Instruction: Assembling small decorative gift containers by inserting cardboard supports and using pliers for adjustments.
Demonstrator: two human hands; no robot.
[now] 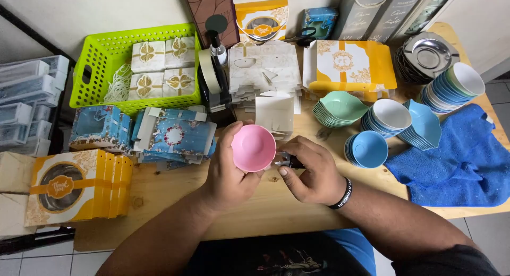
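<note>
Pink bowl (253,147) sits tilted in the left hand (228,172), fingers wrapped around its rim, held just above the wooden desk (159,193). Right hand (313,172) is pinched on a small dark and silvery object (286,160), touching the bowl's lower edge; what it is, I cannot tell. Just beyond lie flat blue gift boxes (172,135), a stack of blue bowls (367,148) and a blue towel (462,159).
</note>
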